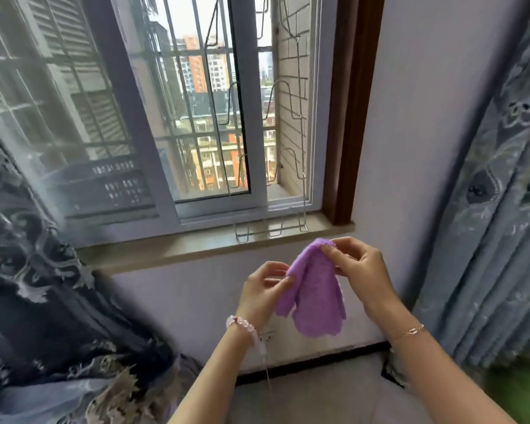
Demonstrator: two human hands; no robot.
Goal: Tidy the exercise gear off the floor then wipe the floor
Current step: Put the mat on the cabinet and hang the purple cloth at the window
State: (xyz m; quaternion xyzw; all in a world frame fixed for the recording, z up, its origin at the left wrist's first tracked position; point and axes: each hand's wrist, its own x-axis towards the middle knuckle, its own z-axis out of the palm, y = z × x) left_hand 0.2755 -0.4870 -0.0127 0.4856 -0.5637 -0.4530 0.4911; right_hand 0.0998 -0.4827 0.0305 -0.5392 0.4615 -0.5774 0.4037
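A purple cleaning cloth (314, 296) hangs in the air in front of the wall below the window. My left hand (265, 289) pinches its left upper edge between thumb and fingers. My right hand (360, 267) pinches the top right corner a little higher. The cloth droops in folds between and below both hands. A strip of light floor (328, 390) shows at the bottom, between my forearms. No exercise gear is in view.
A stone window sill (196, 246) carries a wire rack (273, 179) leaning against the window. Patterned curtains hang at the left (43, 301) and right (496, 224). A dark skirting strip (312, 362) runs along the wall base. Something green (520, 390) lies at bottom right.
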